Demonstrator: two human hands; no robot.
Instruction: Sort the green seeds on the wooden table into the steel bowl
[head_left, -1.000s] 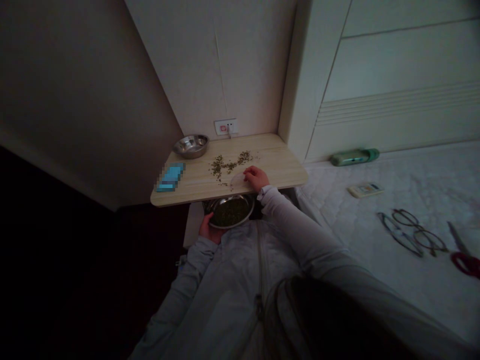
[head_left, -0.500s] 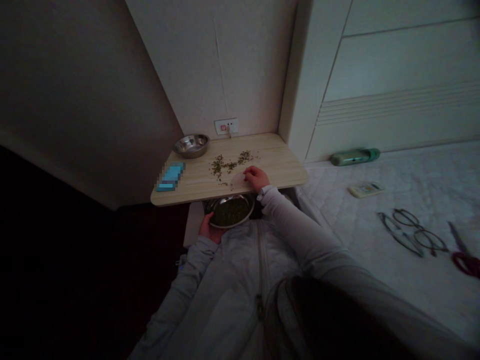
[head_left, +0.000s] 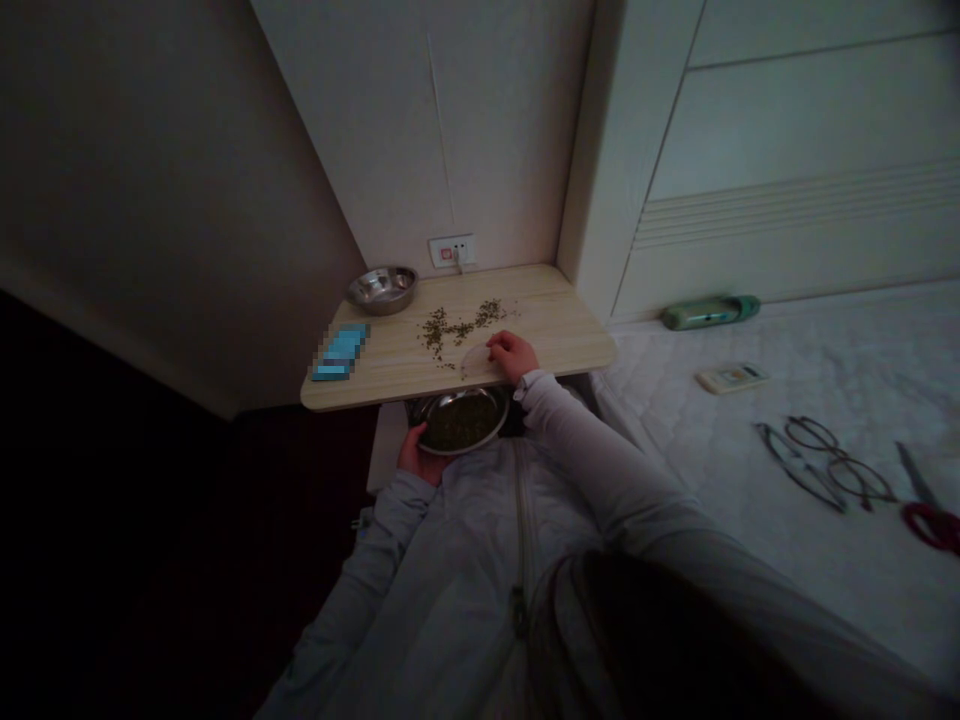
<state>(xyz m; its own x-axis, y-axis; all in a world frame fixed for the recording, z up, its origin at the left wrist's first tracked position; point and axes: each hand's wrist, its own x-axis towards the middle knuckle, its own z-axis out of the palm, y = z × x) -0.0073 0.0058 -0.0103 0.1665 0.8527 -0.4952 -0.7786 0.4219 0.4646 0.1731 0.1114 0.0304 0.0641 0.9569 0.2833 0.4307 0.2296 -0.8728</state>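
My left hand (head_left: 422, 458) grips the left side of a metal bowl (head_left: 491, 432), thumb over the rim. Small dark green grains (head_left: 456, 420) fill much of this bowl, which sits below the front edge of the wooden tabletop (head_left: 390, 362). At that edge my right hand (head_left: 513, 357) is closed on a thin, pale, see-through round piece (head_left: 475, 358), held low at the tabletop; its exact kind I cannot make out. Loose green grains (head_left: 435, 332) lie scattered in a band behind and left of it.
A second metal bowl (head_left: 384, 290) stands at the back left, with a blurred-out blue phone-like object (head_left: 342, 352) in front. Behind is a wall socket (head_left: 452, 251) with a plug. The bed (head_left: 675, 420) at right holds a green bottle (head_left: 711, 312), remote (head_left: 732, 377), glasses (head_left: 840, 460) and scissors (head_left: 930, 522).
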